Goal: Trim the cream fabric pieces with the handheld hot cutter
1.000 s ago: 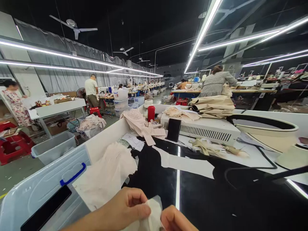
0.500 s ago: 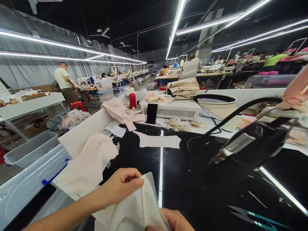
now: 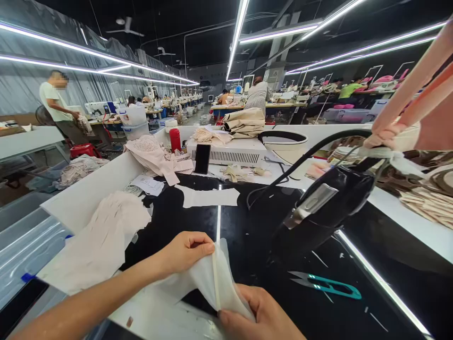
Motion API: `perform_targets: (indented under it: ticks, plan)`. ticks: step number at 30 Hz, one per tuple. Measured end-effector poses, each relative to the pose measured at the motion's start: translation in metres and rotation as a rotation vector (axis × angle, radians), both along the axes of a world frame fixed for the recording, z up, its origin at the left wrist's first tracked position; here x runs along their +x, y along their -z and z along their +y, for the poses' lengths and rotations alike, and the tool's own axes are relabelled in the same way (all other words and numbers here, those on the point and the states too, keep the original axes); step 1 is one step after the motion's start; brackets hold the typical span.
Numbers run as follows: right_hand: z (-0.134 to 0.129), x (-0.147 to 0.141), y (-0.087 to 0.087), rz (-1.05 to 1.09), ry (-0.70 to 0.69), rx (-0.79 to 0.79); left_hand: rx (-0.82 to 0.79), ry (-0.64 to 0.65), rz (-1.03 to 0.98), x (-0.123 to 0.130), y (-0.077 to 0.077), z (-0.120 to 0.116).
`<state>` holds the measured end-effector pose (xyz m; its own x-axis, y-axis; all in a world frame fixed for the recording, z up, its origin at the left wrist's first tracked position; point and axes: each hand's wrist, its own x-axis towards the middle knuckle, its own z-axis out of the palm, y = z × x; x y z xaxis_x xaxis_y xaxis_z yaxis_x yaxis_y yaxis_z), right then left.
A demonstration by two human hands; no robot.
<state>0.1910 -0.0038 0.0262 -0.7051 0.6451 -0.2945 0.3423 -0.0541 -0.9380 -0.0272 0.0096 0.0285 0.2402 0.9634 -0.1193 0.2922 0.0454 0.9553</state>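
Between my two hands a thin off-white fabric piece point(image 3: 207, 276) is stretched, with a narrow cream strip running along it. My left hand point(image 3: 186, 252) pinches the upper end of that strip between thumb and fingers. At the lower end, my right hand point(image 3: 256, 309) grips the fabric with its thumb on top. Teal thread snips point(image 3: 332, 284) lie on the black tabletop point(image 3: 255, 250), to the right of my right hand. Beyond my hands a flat white cut piece point(image 3: 208, 196) rests on the table.
Pale pink fabric point(image 3: 106, 231) is heaped at the left. A black machine point(image 3: 322, 198) with a hose stands at the right. Behind are a phone point(image 3: 202, 159), a red bottle point(image 3: 174, 140) and a white vented box point(image 3: 230, 150). A person point(image 3: 56, 101) stands far left.
The view has turned right and tilted down, bringing the snips and my right hand fully into sight. Both hands keep hold of the fabric piece.
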Motion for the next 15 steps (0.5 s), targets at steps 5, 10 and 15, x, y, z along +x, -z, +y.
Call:
perform_targets:
  ticks: [5,10,15]
  plan:
    - [0.001,0.001,0.003,-0.048,-0.019,-0.032,0.025,0.03,0.048,0.005,0.006,0.003]
    - [0.003,0.009,0.01,-0.279,0.033,0.205,0.175,0.016,0.2,0.004,0.004,0.008]
    - [0.0,0.035,0.005,-0.417,0.174,0.402,0.655,0.056,0.667,0.011,0.007,0.004]
